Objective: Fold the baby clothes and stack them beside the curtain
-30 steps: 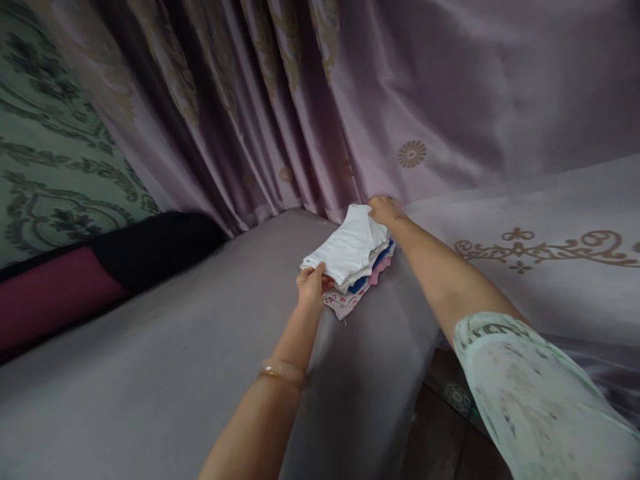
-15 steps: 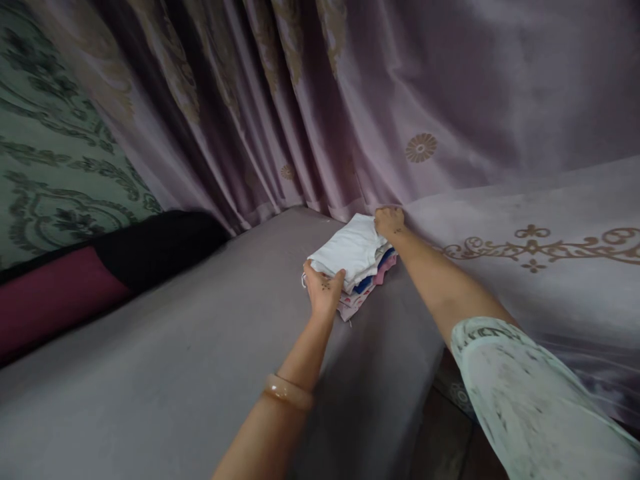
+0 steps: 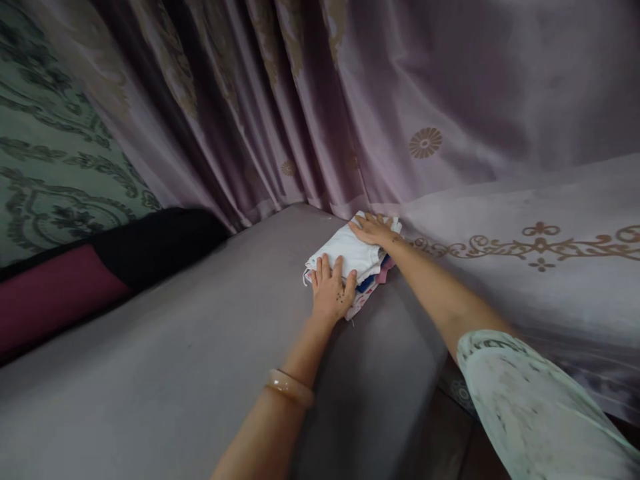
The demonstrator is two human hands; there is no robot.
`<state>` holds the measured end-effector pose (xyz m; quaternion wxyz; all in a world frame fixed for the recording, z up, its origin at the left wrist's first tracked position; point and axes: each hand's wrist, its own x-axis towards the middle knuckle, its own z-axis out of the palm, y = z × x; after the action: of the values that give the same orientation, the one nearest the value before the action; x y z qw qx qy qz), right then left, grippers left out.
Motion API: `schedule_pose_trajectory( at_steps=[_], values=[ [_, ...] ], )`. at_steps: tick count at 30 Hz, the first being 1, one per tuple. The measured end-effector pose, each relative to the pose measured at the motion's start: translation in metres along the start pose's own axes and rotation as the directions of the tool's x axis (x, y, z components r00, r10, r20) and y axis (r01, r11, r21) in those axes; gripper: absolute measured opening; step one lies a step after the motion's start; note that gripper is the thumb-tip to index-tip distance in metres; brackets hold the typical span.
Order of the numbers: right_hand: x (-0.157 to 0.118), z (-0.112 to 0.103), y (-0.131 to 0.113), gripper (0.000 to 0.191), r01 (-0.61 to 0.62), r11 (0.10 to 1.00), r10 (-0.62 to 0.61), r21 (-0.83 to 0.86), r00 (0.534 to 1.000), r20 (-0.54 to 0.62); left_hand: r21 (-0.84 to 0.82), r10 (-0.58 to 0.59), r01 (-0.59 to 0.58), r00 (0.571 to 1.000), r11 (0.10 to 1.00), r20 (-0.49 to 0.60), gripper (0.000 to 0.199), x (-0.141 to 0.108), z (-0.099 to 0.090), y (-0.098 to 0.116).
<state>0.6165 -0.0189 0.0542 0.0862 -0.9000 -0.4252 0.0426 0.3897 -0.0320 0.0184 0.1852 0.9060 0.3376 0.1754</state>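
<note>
A stack of folded clothes lies on the grey bed surface beside the curtain. On top is a folded white cloth, with blue and pink layers showing beneath it. My left hand rests on the near left edge of the white cloth with its fingers spread. At the far right part of the stack, my right hand lies flat on the white cloth, fingers spread.
A purple curtain with gold patterns hangs behind and to the right of the stack. A black and maroon cushion-like roll lies against the green patterned wall at the left. Dark floor shows at the lower right.
Both hands have loosened from the edges of the white cloth and now lie on top of it with fingers spread. My right hand has shifted slightly left.
</note>
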Motion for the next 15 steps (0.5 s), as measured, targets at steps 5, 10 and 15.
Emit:
schedule_pose_trajectory(
  at_steps=[5, 10, 15],
  values=[
    [0.001, 0.007, 0.004, 0.069, 0.003, 1.0, -0.005, -0.023, 0.998, -0.061, -0.017, -0.021, 0.021, 1.0, 1.0, -0.005, 0.062, -0.001, 0.005, 0.0],
    [-0.002, -0.001, 0.001, 0.067, 0.002, 1.0, -0.002, -0.012, 0.999, -0.038, -0.077, 0.036, -0.031, 0.997, 0.997, 0.069, 0.061, -0.002, -0.006, -0.013],
    [-0.031, -0.006, -0.023, 0.064, 0.11, 0.994, -0.111, -0.008, 0.99, -0.092, 0.026, -0.042, 0.041, 0.998, 0.999, 0.055, 0.062, -0.021, -0.036, -0.078]
  ],
)
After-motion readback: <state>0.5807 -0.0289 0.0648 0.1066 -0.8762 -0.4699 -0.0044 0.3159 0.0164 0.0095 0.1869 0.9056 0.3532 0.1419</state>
